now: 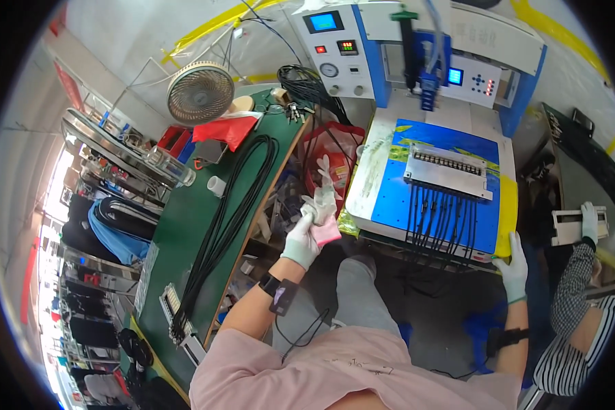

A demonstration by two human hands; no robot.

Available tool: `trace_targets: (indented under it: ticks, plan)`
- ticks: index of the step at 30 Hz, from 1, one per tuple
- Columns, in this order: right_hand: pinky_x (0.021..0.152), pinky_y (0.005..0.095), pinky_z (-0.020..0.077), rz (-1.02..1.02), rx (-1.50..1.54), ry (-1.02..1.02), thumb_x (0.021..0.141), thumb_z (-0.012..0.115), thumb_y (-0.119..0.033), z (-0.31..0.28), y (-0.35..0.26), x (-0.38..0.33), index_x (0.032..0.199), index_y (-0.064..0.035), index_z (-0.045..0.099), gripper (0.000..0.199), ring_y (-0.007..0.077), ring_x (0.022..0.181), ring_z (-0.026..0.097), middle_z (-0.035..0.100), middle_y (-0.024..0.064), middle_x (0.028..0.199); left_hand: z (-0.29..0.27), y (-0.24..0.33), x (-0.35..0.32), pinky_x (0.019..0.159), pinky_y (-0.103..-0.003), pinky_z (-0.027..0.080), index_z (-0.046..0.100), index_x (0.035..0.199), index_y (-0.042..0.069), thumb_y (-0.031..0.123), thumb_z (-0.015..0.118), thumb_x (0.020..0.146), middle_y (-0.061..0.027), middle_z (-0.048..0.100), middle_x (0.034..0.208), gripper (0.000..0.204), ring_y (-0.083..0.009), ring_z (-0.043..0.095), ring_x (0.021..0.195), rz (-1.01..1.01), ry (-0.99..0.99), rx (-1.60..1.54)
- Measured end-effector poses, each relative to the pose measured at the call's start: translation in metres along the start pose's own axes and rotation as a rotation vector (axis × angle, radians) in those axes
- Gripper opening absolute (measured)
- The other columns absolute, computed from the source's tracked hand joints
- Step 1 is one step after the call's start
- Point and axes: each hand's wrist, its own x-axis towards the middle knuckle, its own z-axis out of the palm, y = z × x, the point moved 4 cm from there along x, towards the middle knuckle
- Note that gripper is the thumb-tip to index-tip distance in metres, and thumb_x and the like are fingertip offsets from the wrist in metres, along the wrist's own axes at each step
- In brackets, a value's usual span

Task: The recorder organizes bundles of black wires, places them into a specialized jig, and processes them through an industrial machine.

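Observation:
My left hand, in a white glove, is closed on a pink pad and crumpled whitish tissue; whether they are one piece I cannot make out. It hovers between the green table and the machine. At the front right corner of the machine bed, my gloved right hand touches the edge beside the yellow strip, fingers stretched out and thumb apart. On the blue plate lies a metal fixture with a row of small connectors. Several black cables hang from it over the front edge.
A dispensing head stands above the bed. The green table at left bears a fan, a cable bundle, a white cup and another fixture. At right, a co-worker's gloved hand touches a pale frame.

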Motion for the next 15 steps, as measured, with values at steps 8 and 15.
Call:
trace_targets:
  ticks: [8, 15]
  plan:
    - [0.092, 0.0320, 0.0474, 0.255, 0.290, 0.180, 0.087, 0.062, -0.001, -0.024, -0.068, -0.063, 0.127, 0.0002, 0.057, 0.040, 0.0230, 0.105, 0.061, 0.062, 0.0151, 0.120, 0.023, 0.135, 0.085, 0.098, -0.045, 0.047, 0.048, 0.131, 0.005, 0.026, 0.050, 0.099, -0.0146, 0.056, 0.127, 0.038, -0.0326, 0.058, 0.113, 0.222, -0.049, 0.174]
    - [0.075, 0.0286, 0.0534, 0.199, 0.609, -0.419, 0.079, 0.068, -0.004, 0.054, -0.195, -0.116, 0.109, -0.0022, 0.067, 0.030, 0.0184, 0.083, 0.069, 0.070, 0.0116, 0.096, 0.042, 0.212, 0.202, 0.100, -0.041, 0.046, 0.054, 0.123, 0.006, 0.024, 0.052, 0.099, -0.0115, 0.059, 0.122, 0.030, -0.0285, 0.059, 0.110, 0.446, 0.015, 0.128]
